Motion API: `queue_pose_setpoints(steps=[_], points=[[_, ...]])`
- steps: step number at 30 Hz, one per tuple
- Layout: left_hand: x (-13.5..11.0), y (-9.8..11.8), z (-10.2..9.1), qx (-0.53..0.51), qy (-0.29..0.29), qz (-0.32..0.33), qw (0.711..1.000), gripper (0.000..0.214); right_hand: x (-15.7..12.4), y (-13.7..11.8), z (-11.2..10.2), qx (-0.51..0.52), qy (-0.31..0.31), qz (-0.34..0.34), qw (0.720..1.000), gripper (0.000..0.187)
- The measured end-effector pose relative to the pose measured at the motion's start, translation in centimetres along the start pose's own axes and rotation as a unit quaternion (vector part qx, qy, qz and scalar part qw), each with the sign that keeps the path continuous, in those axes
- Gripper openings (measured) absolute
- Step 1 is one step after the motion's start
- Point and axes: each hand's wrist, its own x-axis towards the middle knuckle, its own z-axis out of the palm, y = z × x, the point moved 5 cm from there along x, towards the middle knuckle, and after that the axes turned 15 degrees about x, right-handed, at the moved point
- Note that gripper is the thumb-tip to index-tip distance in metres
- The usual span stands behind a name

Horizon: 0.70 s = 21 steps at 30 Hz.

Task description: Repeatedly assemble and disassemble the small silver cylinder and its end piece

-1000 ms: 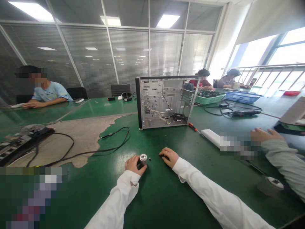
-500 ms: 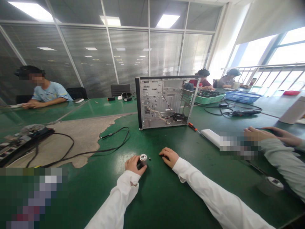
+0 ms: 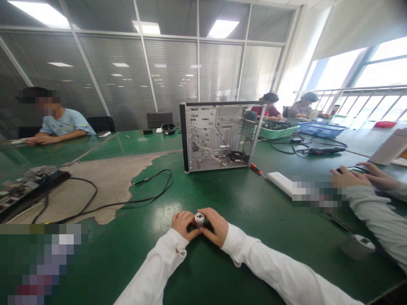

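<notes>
A small silver metal cylinder (image 3: 199,219) with dark holes in its round top stands between my two hands. My left hand (image 3: 182,223) grips its left side, with the thumb at the near side. From the right, my right hand (image 3: 216,225) curls round it, fingers at the far side and thumb close to the left thumb. The hands hide the cylinder's lower part, and a hint of red shows beside it near the left fingers.
Beyond my hands stands an open computer case (image 3: 219,135), an orange-handled screwdriver (image 3: 255,169) at its right corner. A black cable (image 3: 152,198) lies to the left. A co-worker's hands (image 3: 356,176), a white bar (image 3: 280,181) and another metal cylinder (image 3: 359,245) are at right.
My right hand has come left onto the cylinder. The cylinder has shifted slightly right and nearer with my left hand. The tiny dark piece beside it is out of sight.
</notes>
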Motion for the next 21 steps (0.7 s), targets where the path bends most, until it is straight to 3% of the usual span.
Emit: queue_pose_setpoints(steps=[6,12,17,21], points=[[0.0,0.6,0.5,-0.012,0.000,0.080,0.997,0.022,-0.4,-0.4,0.0,0.003,0.001,0.047,0.999,0.041],[-0.1,0.7,0.1,-0.050,0.014,0.082,0.995,0.034,-2.7,-1.6,-2.3,-0.022,0.023,0.077,0.997,0.037],[0.2,0.1,0.4,-0.065,0.036,0.068,0.995,0.028,-8.6,-2.1,-7.1,-0.091,0.087,0.124,0.984,0.036],[0.4,-0.2,0.6,-0.074,0.065,0.074,0.992,0.026,-15.7,-2.0,-12.2,-0.188,0.183,0.225,0.938,0.039]])
